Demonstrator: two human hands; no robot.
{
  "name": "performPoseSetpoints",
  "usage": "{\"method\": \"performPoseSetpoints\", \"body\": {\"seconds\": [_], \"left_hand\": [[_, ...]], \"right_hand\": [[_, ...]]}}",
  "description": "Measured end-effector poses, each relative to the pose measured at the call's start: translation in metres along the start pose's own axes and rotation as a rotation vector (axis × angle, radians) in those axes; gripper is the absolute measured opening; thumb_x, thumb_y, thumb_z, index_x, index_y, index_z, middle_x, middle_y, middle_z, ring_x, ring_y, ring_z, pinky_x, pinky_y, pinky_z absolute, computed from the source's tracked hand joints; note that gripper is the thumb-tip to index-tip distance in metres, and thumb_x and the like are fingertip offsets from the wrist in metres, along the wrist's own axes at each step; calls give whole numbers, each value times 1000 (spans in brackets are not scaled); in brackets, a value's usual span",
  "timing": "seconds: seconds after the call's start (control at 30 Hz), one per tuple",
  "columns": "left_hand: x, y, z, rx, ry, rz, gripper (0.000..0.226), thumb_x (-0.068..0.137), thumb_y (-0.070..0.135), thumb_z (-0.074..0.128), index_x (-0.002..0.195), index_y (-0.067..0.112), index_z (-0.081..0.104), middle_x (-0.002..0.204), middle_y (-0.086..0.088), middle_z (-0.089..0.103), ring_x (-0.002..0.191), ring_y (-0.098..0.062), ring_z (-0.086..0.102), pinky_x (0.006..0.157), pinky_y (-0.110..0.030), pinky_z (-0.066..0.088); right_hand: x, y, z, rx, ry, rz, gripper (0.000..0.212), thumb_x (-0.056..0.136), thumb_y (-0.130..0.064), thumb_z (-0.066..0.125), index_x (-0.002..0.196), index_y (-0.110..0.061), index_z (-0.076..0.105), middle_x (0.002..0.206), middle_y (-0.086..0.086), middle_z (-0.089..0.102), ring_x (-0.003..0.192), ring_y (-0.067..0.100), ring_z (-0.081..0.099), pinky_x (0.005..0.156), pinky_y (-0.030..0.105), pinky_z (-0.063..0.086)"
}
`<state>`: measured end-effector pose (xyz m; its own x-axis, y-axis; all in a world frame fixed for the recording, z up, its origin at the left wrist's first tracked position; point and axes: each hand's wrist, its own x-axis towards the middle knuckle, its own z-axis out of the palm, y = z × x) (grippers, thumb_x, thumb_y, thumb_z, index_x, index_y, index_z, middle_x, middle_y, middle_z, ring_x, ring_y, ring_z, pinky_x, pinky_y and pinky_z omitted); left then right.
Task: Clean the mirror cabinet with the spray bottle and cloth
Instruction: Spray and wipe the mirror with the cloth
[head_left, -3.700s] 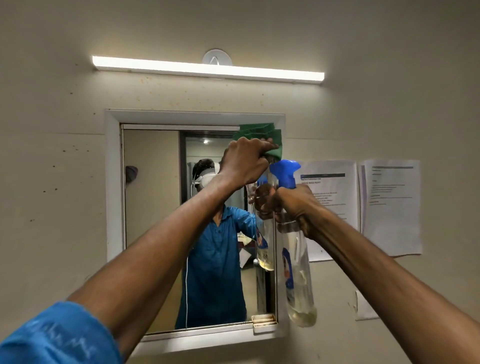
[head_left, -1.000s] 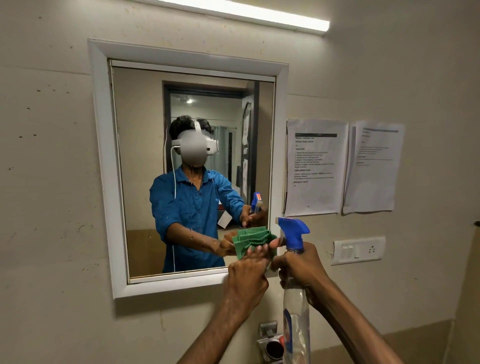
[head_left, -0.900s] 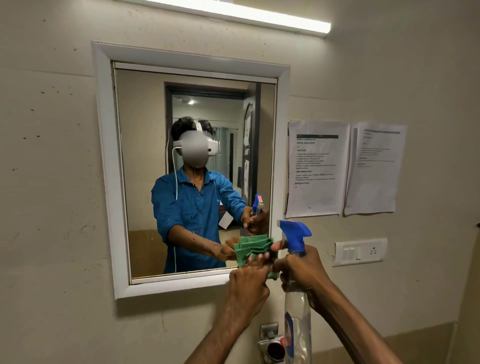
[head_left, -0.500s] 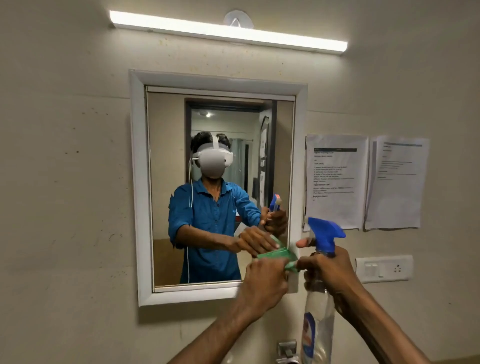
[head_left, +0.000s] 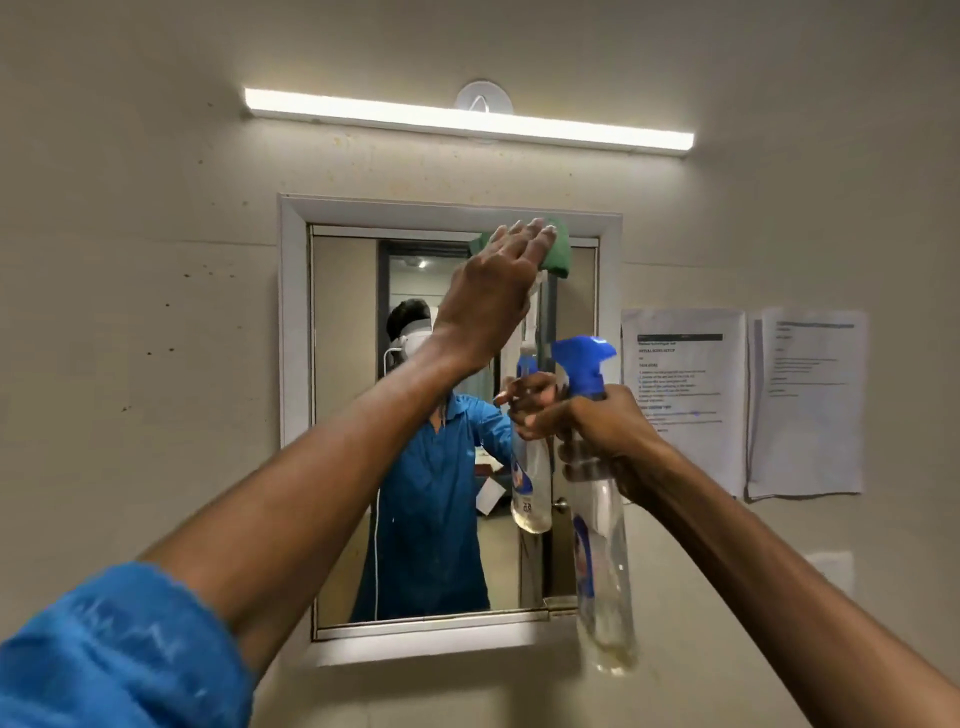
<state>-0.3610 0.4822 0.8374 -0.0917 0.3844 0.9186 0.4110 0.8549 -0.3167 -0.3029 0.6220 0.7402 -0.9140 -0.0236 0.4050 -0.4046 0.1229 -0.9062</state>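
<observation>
**Little Legible Text on the Wall and Bottle**

Two white printed paper sheets (head_left: 684, 400) are hanging at three o'clock of the white-framed mirror cabinet (head_left: 294, 415), their lines blurring beyond reading. The clear plastic spray bottle with a blue trigger head (head_left: 597, 499) is showing a blue label; its mirror reflection is showing unclear digits.

Dim and a bit yellow all over. Lit from one long bright lamp (head_left: 467, 120) high on the wall (head_left: 130, 312), glowing white with a soft halo. Darker toward the corners. Soft shadow under the mirror frame (head_left: 293, 415). Bent, stretched look at the edges. Blurry on the near blue sleeve (head_left: 114, 654). Fuzzy, unreadable print on the papers (head_left: 680, 400).
</observation>
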Motion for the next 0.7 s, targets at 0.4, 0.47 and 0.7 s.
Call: {"method": "performPoseSetpoints", "body": {"seconds": [0.4, 0.47, 0.7], "left_hand": [[-3, -12, 17, -238, -82, -49, 42, 89, 9, 56, 130, 16, 55, 139, -1, 50, 132, -16, 44, 112, -30, 32], [-4, -11, 16, -219, -83, -57, 41, 90, 12, 57, 130, 18, 55, 138, 0, 51, 130, -17, 45, 109, -29, 34], [-31, 0, 25, -209, -120, -71, 49, 87, 5, 54, 134, 21, 51, 144, 0, 45, 134, -19, 40, 112, -30, 25]], "right_hand": [[32, -14, 19, -70, 154, 87, 10, 79, -6, 65, 89, -7, 62, 67, 5, 63, 55, 14, 61, 42, 23, 49], [32, -10, 18, -93, 163, 76, 10, 82, -9, 65, 91, -7, 62, 71, 6, 63, 55, 13, 61, 43, 24, 49], [25, 7, 21, -101, 170, 60, 11, 83, -10, 62, 74, -12, 57, 55, 0, 57, 47, 11, 55, 47, 26, 50]]}}
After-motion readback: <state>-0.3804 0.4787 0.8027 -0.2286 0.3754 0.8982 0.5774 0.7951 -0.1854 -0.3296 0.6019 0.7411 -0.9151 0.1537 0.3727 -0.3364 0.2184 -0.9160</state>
